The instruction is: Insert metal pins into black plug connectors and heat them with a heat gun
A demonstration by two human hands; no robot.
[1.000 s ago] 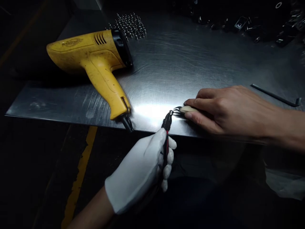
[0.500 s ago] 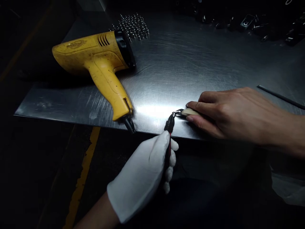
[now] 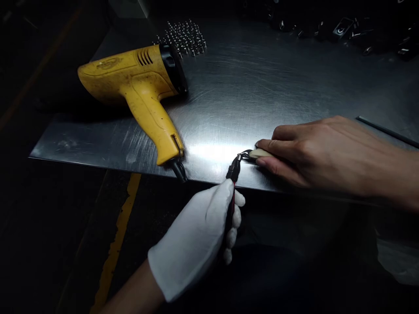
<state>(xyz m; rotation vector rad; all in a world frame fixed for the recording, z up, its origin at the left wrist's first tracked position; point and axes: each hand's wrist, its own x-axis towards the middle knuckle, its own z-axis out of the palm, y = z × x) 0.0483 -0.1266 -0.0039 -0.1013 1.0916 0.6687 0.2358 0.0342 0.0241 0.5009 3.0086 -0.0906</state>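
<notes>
My left hand, in a white glove, is wrapped round a pair of pliers with dark jaws and red on the handle. A small shiny metal piece sits at the jaw tips. Bare, my right hand lies low over the table's front edge. Its thumb and fingers pinch a cream-coloured piece with a dark, looped front end, which meets the metal piece at the pliers. How these parts join is too small to make out.
A yellow heat gun lies on the metal table to the left. Several small metal pins stand behind it. A dark thin rod lies at the right. Dark items with shiny parts line the back.
The view has shifted slightly, so the heat gun and table appear a little further right. Both hands keep their grips, and the pliers stay at the metal piece.
</notes>
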